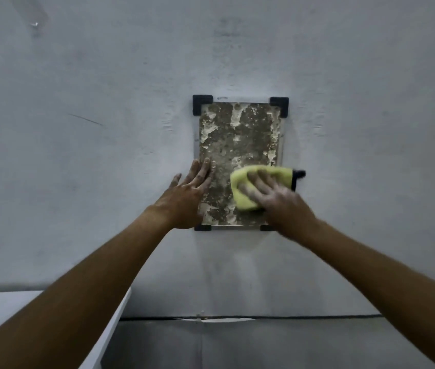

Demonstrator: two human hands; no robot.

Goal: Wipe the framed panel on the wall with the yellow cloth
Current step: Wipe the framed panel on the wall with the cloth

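The framed panel (237, 134) hangs on the grey wall, a mottled brown and cream rectangle held by black corner brackets. My left hand (187, 195) lies flat with fingers spread against the panel's lower left edge, holding nothing. My right hand (275, 198) presses the folded yellow cloth (240, 193) onto the panel's lower right part, and it looks blurred. The cloth's dark trim pokes out past the panel's right edge. The bottom right bracket is partly hidden by my right wrist.
A white tabletop (3, 310) juts out at the lower left under my left forearm. A dark seam (291, 317) runs along the foot of the wall, with grey floor below it. The wall (77, 129) around the panel is bare.
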